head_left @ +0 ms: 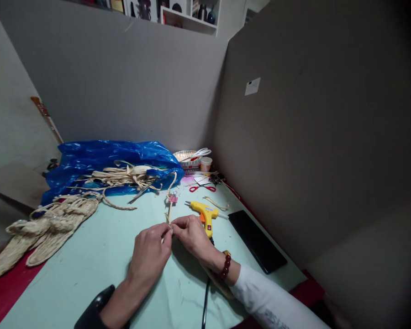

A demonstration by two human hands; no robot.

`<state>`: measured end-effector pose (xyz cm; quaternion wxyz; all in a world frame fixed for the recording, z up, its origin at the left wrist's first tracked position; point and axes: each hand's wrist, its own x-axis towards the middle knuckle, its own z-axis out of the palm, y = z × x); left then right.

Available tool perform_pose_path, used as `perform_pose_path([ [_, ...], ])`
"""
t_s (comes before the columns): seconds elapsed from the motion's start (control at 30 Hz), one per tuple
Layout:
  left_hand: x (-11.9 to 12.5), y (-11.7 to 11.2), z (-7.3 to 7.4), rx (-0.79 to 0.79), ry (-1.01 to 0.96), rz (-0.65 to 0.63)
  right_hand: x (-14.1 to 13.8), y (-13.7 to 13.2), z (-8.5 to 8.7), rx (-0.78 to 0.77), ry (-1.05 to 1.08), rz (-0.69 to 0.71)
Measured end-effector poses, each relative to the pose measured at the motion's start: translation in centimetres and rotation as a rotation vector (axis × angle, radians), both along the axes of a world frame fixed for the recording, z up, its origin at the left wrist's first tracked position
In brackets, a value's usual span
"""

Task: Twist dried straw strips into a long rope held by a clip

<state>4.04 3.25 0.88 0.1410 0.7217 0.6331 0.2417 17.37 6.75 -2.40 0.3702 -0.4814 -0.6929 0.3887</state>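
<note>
My left hand (150, 249) and my right hand (192, 235) meet near the middle of the table, fingertips pinched together on a pale braided straw cord (170, 212). From the fingers the cord runs away from me to a pink binder clip (173, 199), which grips it on the tabletop. Beyond the clip it curves up towards a bundle of straw strands (123, 177). The short piece between my fingertips is mostly hidden. Just right of my right hand lies a yellow glue gun (205, 211), its nozzle pointing left.
A blue plastic bag (113, 153) lies under the straw bundle. Woven straw sandals (60, 224) rest at the left. Red-handled scissors (202, 188), a paper cup (206, 163) and a basket (186, 155) are at the back. A black flat slab (256, 241) lies at the right, beside a grey partition (311, 160).
</note>
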Motion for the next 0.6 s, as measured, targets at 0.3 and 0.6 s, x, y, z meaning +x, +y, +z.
perform_pose_path([
  [0.3,1.6,-1.6,-1.3,-0.046,0.426,-0.146,0.5,0.4,0.0,-0.336,0.415,0.182],
  [0.6,0.1,-1.4,-0.4,0.082,0.08,-0.033,0.3,0.3,0.3,-0.344,0.389,0.092],
])
